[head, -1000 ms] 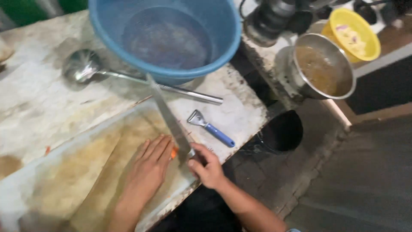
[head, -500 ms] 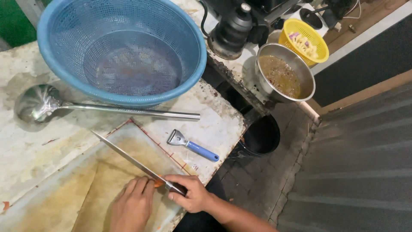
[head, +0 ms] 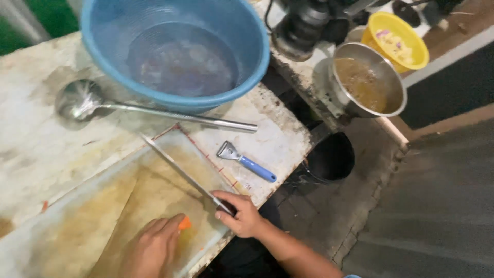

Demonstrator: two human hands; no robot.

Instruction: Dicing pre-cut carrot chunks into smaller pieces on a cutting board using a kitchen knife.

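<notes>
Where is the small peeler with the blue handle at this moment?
In the head view, the peeler lies on the worn table, right of centre, just below the ladle handle and above the right hand.

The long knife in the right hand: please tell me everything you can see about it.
The knife has a long, narrow, straight blade that looks like grey metal, and a dark handle mostly hidden inside the right hand, which grips it. The blade lies low and slanted over the stained cutting board, its tip pointing up-left toward the ladle. Whether the edge touches the board cannot be told.
</notes>
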